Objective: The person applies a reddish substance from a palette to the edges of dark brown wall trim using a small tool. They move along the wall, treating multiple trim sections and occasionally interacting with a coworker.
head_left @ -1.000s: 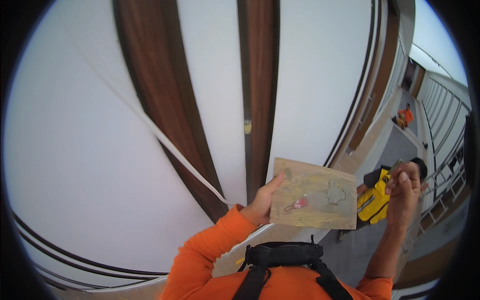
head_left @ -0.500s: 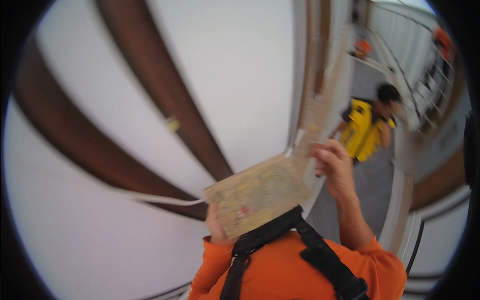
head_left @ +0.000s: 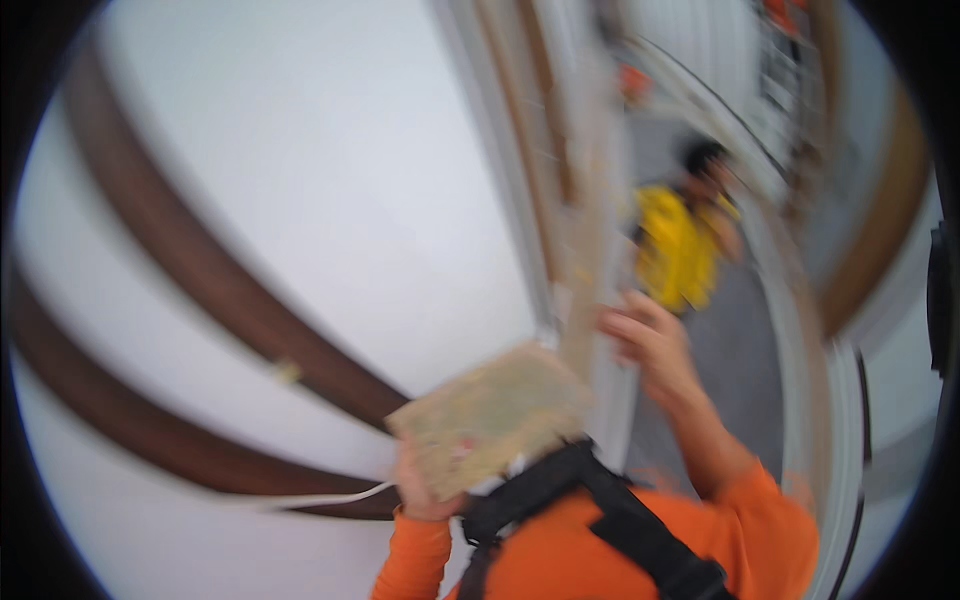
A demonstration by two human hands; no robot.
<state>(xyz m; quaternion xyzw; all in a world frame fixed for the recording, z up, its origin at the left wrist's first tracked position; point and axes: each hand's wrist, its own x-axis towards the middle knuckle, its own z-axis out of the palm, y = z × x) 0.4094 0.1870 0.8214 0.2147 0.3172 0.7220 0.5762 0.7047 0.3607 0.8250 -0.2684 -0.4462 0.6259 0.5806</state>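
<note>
My left hand (head_left: pixel 418 482) grips the lower left edge of a thin wooden board (head_left: pixel 490 400) with grey-green and yellowish smears and a small red spot. My right hand (head_left: pixel 650 350) is raised right of and above the board, apart from it, fingers curled; motion blur hides what is between them. Behind the board is a white wall (head_left: pixel 320 160) with two dark brown wood strips (head_left: pixel 185 250), one bearing a pale yellow patch (head_left: pixel 287 371). A white cord (head_left: pixel 305 500) runs to behind the board.
A co-worker in a yellow vest (head_left: pixel 675 240) is on the grey corridor floor (head_left: pixel 725 380) beyond my right hand. Orange-clad figures (head_left: pixel 632 82) are blurred farther off. A pale frame (head_left: pixel 575 250) borders the wall, and a railing (head_left: pixel 740 110) runs along the upper right.
My view has turned rightward along the corridor, so the brown strips slant further left and the co-worker shows fully. The board, still in my left hand, sits lower left in view.
</note>
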